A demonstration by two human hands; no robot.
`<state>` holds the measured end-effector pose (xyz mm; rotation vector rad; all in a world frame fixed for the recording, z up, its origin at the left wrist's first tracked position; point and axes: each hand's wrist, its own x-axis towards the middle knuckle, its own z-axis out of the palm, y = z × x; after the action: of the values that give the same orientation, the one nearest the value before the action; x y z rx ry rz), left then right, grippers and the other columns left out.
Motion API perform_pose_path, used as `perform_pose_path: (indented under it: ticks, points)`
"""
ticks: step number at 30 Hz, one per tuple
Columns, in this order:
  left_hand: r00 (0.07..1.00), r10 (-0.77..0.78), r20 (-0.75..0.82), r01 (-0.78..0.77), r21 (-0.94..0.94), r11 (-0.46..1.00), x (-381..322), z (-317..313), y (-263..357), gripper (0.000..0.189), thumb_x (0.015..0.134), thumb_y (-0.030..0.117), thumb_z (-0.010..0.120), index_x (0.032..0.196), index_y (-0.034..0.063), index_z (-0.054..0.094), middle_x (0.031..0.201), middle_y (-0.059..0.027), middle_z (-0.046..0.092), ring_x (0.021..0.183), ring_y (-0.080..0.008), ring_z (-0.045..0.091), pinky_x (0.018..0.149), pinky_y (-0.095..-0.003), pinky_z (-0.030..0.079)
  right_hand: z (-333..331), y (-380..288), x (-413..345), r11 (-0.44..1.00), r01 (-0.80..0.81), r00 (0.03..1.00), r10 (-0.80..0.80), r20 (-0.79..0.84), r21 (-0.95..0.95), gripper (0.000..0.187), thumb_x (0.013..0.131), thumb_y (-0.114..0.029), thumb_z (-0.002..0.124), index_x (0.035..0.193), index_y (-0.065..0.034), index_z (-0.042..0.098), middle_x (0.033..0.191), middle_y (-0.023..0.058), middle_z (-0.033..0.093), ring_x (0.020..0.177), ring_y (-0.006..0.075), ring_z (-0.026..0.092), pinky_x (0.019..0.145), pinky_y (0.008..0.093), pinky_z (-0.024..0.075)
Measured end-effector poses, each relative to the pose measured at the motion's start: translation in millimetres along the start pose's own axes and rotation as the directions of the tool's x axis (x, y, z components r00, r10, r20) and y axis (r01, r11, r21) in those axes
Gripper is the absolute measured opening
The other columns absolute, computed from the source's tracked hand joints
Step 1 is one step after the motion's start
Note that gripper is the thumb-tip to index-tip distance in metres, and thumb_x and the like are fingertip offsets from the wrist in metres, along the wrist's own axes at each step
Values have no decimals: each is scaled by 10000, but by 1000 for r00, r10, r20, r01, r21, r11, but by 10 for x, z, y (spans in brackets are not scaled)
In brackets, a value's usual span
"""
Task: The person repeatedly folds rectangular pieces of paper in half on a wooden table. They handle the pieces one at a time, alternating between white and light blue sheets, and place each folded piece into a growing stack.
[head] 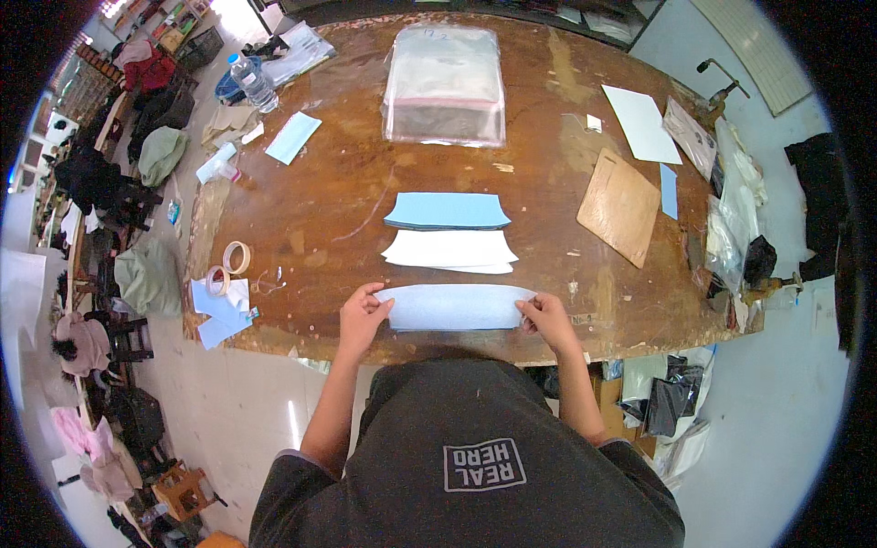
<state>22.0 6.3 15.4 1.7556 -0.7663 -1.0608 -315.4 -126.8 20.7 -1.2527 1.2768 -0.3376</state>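
Near the table's front edge, a pale blue rectangular sheet [453,307], paper or fabric, is stretched out sideways between both hands. My left hand [366,314] pinches its left end between thumb and fingers. Its right end is pinched the same way by my right hand [547,316]. Just beyond it lie white sheets [449,250], slightly fanned, and behind these a stack of blue sheets [447,209]. Farther back is a pile of clear plastic bags [444,85] with handwriting on the top.
Two tape rolls [227,268] lie on blue scraps [219,322] at the left. A water bottle [255,85] stands back left beside a blue basket. On the right are a wooden board [620,209], a white sheet [640,123] and plastic bags [730,212] by a clamp.
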Motion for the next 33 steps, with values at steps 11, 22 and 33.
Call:
perform_pose_path:
  ticks: [11,22,33]
  points:
    - [995,65,-73,-55,139,989,60,73,-143,400,801,99,749,1164,8,607,730,-69,668,671,-106,631,626,-259,498,82,292,184,920,109,971,-179,-157,-377,313,870,-245,678,740,31,608,640,70,612,510,116,551,470,284,435]
    - [991,84,-99,-61,219,974,26,112,-67,415,790,74,748,1175,21,604,723,-62,652,637,-102,614,611,-255,494,108,138,116,880,74,972,-168,-162,-469,368,806,-314,706,748,37,610,666,172,612,621,296,597,593,406,451]
    - [766,609,205,-588,608,534,14,221,194,183,792,193,704,937,98,643,940,-66,592,907,-281,576,791,-416,444,240,-177,2,571,362,770,-629,-109,-737,220,820,-206,703,940,-39,625,819,131,626,788,328,614,691,408,489]
